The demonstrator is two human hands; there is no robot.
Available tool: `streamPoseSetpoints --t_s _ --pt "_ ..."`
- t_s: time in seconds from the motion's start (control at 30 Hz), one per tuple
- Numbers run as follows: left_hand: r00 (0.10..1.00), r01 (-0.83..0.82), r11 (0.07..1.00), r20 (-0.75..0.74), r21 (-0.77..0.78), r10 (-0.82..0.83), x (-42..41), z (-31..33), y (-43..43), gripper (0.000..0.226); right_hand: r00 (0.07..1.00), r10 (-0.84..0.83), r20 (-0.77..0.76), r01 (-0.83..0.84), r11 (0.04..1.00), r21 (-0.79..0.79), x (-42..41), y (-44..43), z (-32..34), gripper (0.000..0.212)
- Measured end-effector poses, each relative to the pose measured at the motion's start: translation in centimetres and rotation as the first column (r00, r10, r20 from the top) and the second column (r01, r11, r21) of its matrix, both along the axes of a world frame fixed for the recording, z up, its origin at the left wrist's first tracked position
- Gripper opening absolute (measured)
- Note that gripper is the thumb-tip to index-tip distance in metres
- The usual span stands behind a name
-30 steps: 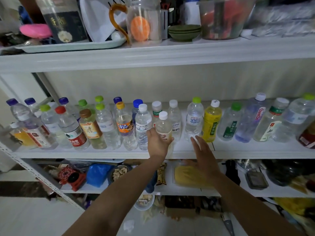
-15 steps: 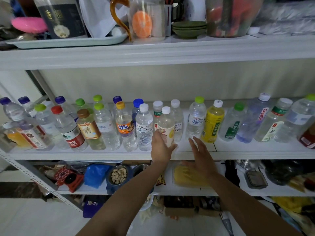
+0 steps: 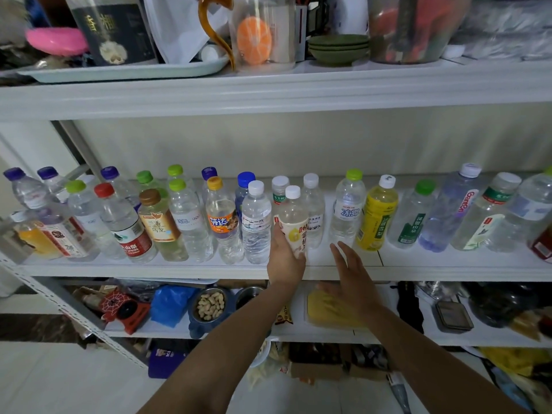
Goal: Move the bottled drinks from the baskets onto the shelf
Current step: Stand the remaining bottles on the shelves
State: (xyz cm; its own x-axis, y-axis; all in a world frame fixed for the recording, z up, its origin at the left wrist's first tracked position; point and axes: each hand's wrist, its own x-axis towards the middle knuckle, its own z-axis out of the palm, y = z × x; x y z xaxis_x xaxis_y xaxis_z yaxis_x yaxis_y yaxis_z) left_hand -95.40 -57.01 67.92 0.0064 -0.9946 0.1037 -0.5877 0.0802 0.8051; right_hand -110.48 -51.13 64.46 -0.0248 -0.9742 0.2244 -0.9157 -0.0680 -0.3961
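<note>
The cream-labelled bottle [image 3: 294, 227] is now upright at the front of the middle shelf [image 3: 149, 271], just beside a clear water bottle [image 3: 256, 225], so I judge it all but placed. My left hand [image 3: 285, 258], fingers curled round its lower half, grips lower than a second ago, baring more label. My right hand [image 3: 351, 283] hovers at the shelf edge as before, fingers straight, apart, holding nothing.

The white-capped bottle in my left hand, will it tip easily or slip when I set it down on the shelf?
Probably tippy: the white-capped bottle is tall and narrow, and the left hand grips it low down. It looks like thin clear plastic, so it may dent under a squeeze. The water bottle stands close beside it and could get knocked.
</note>
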Motion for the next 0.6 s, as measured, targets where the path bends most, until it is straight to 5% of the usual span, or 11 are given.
streamPoseSetpoints --t_s 0.17,0.6 --pt "0.94 -0.139 0.985 0.325 0.101 0.099 -0.8 0.2 0.2 0.068 1.0 -0.013 -0.012 0.013 1.0 0.015 -0.1 0.2 -0.1 0.109" --pt "0.97 -0.134 0.984 0.218 0.114 0.106 0.2 -0.6 -0.6 0.043 0.995 -0.066 -0.075 0.073 0.993 0.088 -0.7 -0.1 -0.1 0.122"
